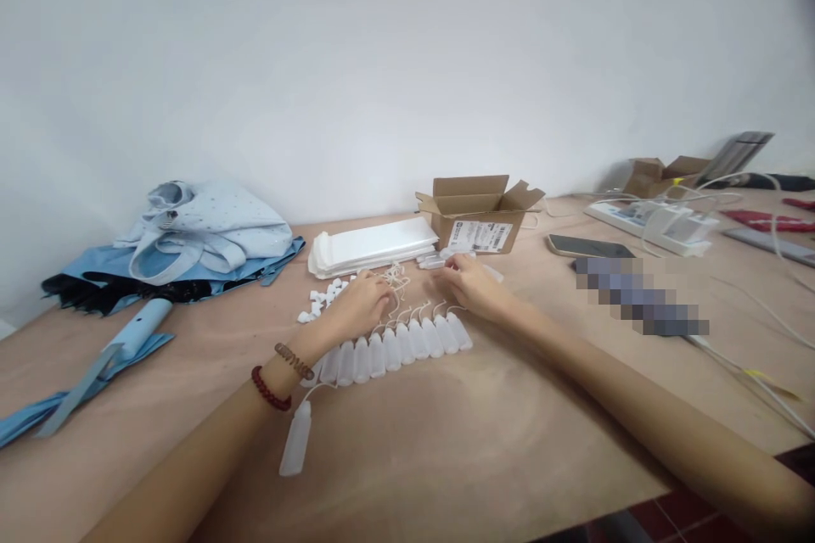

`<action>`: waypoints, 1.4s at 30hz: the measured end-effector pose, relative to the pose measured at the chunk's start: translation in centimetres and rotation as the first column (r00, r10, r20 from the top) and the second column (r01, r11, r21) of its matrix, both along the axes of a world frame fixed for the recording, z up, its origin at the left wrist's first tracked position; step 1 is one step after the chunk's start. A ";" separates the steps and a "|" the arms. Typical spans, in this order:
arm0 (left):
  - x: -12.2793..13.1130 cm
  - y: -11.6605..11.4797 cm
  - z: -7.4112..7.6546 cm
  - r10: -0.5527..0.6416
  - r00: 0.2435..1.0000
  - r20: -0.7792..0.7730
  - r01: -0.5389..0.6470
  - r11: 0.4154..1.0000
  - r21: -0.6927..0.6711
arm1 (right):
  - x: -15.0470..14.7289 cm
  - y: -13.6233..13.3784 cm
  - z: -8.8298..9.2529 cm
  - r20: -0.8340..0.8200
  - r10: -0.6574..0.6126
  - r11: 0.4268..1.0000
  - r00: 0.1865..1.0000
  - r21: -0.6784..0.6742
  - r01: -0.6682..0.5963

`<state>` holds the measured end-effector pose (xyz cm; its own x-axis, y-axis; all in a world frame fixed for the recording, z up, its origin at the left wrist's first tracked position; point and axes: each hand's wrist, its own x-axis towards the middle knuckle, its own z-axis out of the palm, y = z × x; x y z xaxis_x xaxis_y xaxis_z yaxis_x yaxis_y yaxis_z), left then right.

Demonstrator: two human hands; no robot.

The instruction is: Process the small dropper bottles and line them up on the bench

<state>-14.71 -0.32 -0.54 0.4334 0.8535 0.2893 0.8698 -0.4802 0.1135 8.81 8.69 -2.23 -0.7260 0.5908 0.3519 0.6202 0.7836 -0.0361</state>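
My left hand (362,304) has its fingers curled together beside a bundle of white cords (396,276); what they hold, if anything, is hidden. My right hand (471,284) reaches over several loose clear plastic pieces (436,258), thumb and fingers bent but apart. Below both hands lies a row of small translucent bottles (390,349), side by side, with cords at their tops. My left wrist partly covers the row's left end. One separate translucent bottle (295,441) lies nearer me, its cord running up to the right. Small white caps (318,300) are scattered left of my left hand.
Behind the hands are a stack of white packets (375,244) and an open cardboard box (480,225). At left lie a pale blue cloth bag (210,229) and a folded blue umbrella (137,331). A phone (589,247), cables and a power strip (655,225) are at right.
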 end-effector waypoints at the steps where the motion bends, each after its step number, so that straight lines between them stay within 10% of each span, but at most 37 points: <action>1: -0.1 0.1 0.0 0.011 1.000 0.004 -0.011 1.000 0.015 | 0.0 0.0 0.1 0.008 -0.003 1.000 1.000 0.001 0.003; 11: -0.6 -0.4 2.0 0.070 0.984 -0.161 -0.031 0.972 0.235 | -0.1 -0.8 0.7 0.114 -0.078 0.997 0.990 0.025 0.076; 17: -1.1 -0.4 2.6 0.081 0.996 0.040 -0.088 0.971 0.221 | -0.1 -1.2 1.0 0.128 -0.127 0.991 0.984 0.056 0.120; 24: -1.2 0.0 3.1 0.368 0.803 0.468 -0.356 0.927 -0.118 | 0.0 -1.2 0.8 0.118 -0.274 0.962 0.955 0.028 0.272; 42: -1.7 -1.1 3.3 0.545 0.546 0.637 -0.286 0.835 -0.470 | -0.1 -1.5 1.4 0.199 -0.299 0.953 0.933 0.012 0.302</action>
<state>-16.46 -1.40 2.75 -0.2351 0.9706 0.0516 0.5223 0.0814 0.8489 8.74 7.24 -0.78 -0.5671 0.7970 0.2077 0.8227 0.5600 0.0975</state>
